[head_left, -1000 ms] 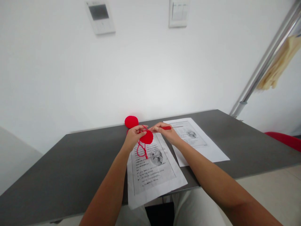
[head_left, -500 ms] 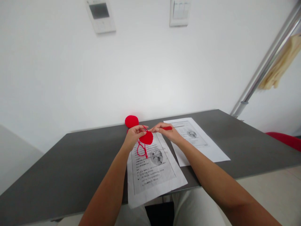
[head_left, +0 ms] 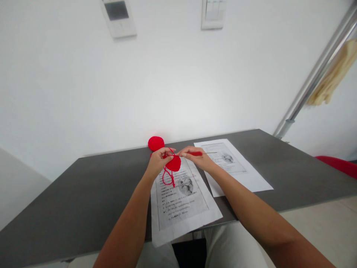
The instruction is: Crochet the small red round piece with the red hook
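Observation:
My left hand (head_left: 157, 161) is closed on a small round red crochet piece (head_left: 174, 163) held above a printed sheet (head_left: 184, 201). A loop of red yarn (head_left: 167, 179) hangs from the piece onto the sheet. My right hand (head_left: 196, 158) pinches a crochet hook with a red handle (head_left: 195, 153); its metal tip is at the piece's upper edge and the other end points right. A red ball of yarn (head_left: 156, 143) rests on the grey table (head_left: 83, 193) just behind my left hand.
A second printed sheet (head_left: 234, 167) lies to the right of my hands. The table meets a white wall carrying two wall panels (head_left: 213, 14). A metal pole (head_left: 312, 78) with beige cloth leans at the right, above a red seat edge (head_left: 337, 164).
My right hand has shifted the hook slightly, so its handle lies a little more to the left. The left hand and crochet piece stay put.

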`<move>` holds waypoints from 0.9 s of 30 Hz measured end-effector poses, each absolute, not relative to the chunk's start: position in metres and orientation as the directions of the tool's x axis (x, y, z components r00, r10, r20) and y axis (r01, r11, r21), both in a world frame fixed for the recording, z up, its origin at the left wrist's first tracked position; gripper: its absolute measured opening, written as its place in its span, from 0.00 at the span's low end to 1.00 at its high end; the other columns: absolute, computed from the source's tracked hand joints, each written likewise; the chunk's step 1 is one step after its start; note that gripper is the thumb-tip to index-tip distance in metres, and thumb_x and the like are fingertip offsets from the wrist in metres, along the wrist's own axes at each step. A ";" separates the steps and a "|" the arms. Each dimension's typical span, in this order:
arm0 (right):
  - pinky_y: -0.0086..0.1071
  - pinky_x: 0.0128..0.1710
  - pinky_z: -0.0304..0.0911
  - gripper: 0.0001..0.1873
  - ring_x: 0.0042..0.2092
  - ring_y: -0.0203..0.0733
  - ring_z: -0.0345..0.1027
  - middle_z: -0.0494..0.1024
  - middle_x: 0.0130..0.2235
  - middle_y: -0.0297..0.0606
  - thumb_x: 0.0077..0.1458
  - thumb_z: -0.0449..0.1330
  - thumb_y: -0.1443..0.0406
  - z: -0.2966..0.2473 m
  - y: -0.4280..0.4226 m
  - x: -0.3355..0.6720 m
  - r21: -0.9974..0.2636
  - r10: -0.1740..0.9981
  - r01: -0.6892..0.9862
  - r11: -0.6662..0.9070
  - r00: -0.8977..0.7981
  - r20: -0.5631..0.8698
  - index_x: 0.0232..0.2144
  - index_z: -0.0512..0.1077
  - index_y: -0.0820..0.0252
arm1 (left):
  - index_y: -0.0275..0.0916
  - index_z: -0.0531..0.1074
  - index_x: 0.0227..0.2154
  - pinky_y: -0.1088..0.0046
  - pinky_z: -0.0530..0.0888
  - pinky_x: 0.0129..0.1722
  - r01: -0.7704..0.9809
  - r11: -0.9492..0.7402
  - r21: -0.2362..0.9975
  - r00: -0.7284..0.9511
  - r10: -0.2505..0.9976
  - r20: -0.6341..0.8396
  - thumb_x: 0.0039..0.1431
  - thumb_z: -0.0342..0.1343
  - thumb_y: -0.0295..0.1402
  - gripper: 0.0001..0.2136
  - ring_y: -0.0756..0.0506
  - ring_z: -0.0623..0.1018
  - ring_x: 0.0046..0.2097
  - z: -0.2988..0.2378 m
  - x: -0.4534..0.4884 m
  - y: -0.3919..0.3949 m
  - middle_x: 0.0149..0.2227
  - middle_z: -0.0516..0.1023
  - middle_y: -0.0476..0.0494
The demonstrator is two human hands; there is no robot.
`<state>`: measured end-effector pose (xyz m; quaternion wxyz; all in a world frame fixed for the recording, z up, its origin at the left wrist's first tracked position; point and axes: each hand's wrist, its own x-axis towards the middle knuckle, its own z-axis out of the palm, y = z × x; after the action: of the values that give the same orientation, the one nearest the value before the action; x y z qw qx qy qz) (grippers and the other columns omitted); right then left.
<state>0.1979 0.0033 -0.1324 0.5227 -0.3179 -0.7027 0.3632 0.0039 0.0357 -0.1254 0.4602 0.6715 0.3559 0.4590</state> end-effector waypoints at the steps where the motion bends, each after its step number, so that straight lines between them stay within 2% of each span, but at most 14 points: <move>1: 0.36 0.46 0.64 0.10 0.42 0.41 0.72 0.79 0.37 0.38 0.57 0.58 0.59 -0.132 0.003 0.197 -0.834 0.821 0.082 0.546 -0.255 0.512 0.33 0.75 0.60 | 0.35 0.76 0.35 0.75 0.67 0.32 0.073 -0.348 0.935 0.322 0.895 0.308 0.44 0.60 0.29 0.12 0.51 0.71 0.29 -0.126 0.004 0.036 0.25 0.72 0.50; 10: 0.37 0.47 0.65 0.09 0.43 0.41 0.71 0.78 0.40 0.40 0.59 0.55 0.61 -0.135 0.000 0.190 -0.691 0.736 0.256 0.676 -0.282 0.615 0.35 0.74 0.58 | 0.37 0.75 0.32 0.71 0.70 0.38 0.223 -0.570 0.791 0.302 0.812 0.500 0.47 0.56 0.26 0.08 0.48 0.73 0.33 -0.127 0.004 0.036 0.31 0.75 0.46; 15: 0.38 0.48 0.64 0.09 0.45 0.42 0.71 0.78 0.40 0.40 0.60 0.55 0.63 -0.137 0.001 0.189 -0.648 0.708 0.288 0.706 -0.300 0.639 0.35 0.74 0.57 | 0.37 0.75 0.32 0.71 0.71 0.38 0.281 -0.646 0.710 0.317 0.761 0.567 0.48 0.54 0.23 0.09 0.48 0.74 0.34 -0.123 0.005 0.032 0.32 0.75 0.46; 20: 0.37 0.46 0.64 0.09 0.43 0.41 0.71 0.78 0.38 0.39 0.59 0.56 0.61 -0.138 0.003 0.186 -0.717 0.741 0.195 0.670 -0.238 0.628 0.33 0.75 0.58 | 0.38 0.74 0.30 0.71 0.71 0.38 0.326 -0.718 0.616 0.344 0.696 0.630 0.49 0.53 0.22 0.08 0.49 0.74 0.33 -0.119 0.004 0.030 0.30 0.75 0.46; 27: 0.35 0.44 0.64 0.09 0.40 0.40 0.71 0.77 0.33 0.36 0.56 0.58 0.61 -0.135 0.004 0.186 -0.867 0.861 0.049 0.497 -0.157 0.485 0.30 0.74 0.60 | 0.38 0.70 0.26 0.71 0.71 0.40 0.360 -0.749 0.556 0.384 0.662 0.644 0.50 0.52 0.21 0.06 0.48 0.75 0.36 -0.118 0.005 0.026 0.32 0.76 0.45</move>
<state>0.1865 0.0039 -0.1354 0.5522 -0.3413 -0.6660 0.3676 0.0052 0.0259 -0.1181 0.1650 0.8152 0.3135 0.4582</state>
